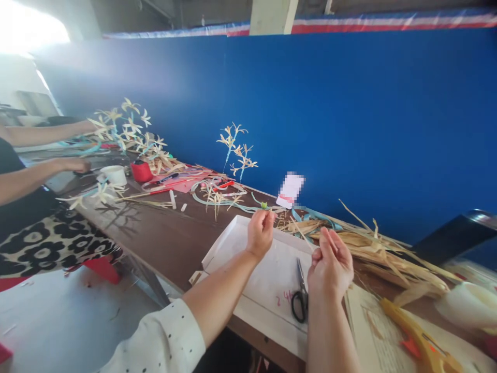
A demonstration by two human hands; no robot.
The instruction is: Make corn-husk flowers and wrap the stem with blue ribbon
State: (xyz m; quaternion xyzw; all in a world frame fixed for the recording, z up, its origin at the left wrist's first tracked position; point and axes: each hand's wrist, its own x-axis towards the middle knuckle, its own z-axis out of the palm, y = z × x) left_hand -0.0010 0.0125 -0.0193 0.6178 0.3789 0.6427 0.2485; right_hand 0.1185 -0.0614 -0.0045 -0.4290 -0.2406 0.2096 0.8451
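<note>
My left hand (pixel 261 233) is closed in a pinch above the shallow white box lid (pixel 264 269); what its fingers hold, if anything, is hidden. A small green piece (pixel 264 205) shows just beyond its fingertips. To the right, my right hand (pixel 332 261) is closed too, and a thin pale strip (pixel 302 231) sticks out from its fingers toward the upper left. Black-handled scissors (pixel 299 303) lie on the lid beside my right wrist, blades pointing away. Dried husk strips (pixel 373 246) are heaped beyond my right hand.
Pale husk flowers on blue stems (pixel 235 150) stand against the blue wall panel (pixel 349 114). A co-worker's arms (pixel 42 173) reach in at the left, near a white cup (pixel 114 175) and a red roll (pixel 142 171). A yellow tool (pixel 417 334) lies at the lower right.
</note>
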